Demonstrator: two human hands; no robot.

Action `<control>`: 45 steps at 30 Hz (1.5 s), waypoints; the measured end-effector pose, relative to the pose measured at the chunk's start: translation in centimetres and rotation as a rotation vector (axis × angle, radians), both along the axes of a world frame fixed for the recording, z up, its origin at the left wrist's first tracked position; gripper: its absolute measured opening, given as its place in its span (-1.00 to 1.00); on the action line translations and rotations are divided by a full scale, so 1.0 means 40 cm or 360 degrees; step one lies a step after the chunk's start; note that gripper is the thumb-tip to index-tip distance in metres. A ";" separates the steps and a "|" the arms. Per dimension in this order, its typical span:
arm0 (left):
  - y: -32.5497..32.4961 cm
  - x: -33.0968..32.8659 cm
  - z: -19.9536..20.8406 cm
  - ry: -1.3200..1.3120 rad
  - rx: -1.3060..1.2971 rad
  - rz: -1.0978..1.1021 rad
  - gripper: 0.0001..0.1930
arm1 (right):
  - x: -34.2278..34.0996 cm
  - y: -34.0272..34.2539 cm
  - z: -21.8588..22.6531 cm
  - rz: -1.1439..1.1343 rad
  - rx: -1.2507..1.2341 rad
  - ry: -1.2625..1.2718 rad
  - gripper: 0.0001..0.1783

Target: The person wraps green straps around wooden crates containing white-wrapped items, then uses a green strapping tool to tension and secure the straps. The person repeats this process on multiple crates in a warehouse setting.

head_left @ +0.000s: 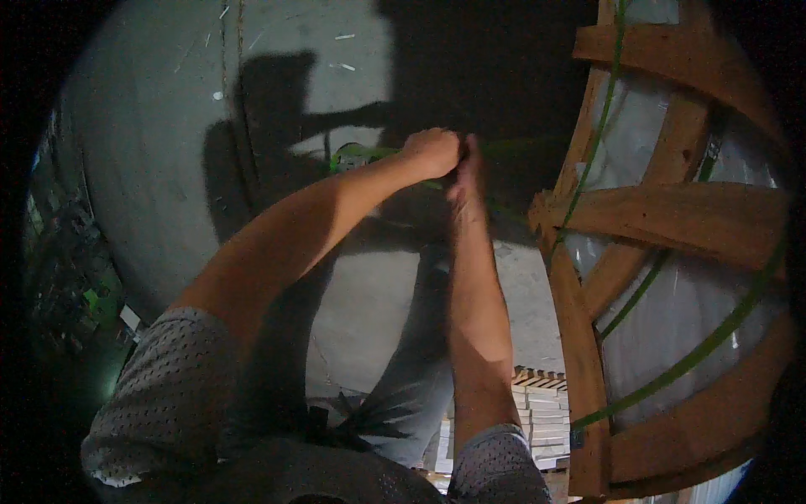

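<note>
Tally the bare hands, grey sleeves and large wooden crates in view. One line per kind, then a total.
Bare hands: 2 (left hand, right hand)
Grey sleeves: 2 (left sleeve, right sleeve)
Large wooden crate: 1
Total: 5

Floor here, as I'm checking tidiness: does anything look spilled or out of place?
Yes: a few small white scraps lie scattered on the grey floor, toward the view's top. They look like stray litter. No spill stands out, though the shadowed part is hard to read.
</note>
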State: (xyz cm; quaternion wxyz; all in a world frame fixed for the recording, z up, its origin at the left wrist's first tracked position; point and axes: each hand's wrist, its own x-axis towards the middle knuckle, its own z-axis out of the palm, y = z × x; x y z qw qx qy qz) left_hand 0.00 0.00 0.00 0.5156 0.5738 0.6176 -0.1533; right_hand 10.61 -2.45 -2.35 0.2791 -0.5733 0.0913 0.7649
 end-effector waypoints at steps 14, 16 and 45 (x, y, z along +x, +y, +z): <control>-0.173 -0.404 0.020 0.0294 0.0083 -0.0401 -0.82 | 0.219 0.067 -0.231 0.0014 0.0005 -0.0353 -0.55; -0.097 -0.327 -0.012 0.0075 0.0415 -0.0622 -0.82 | 0.084 0.026 -0.205 0.0048 0.0039 -0.0098 -0.51; 0.134 0.073 0.075 0.0043 0.0176 0.0438 -0.61 | 0.188 -0.199 0.514 0.0859 0.0107 0.0417 -0.46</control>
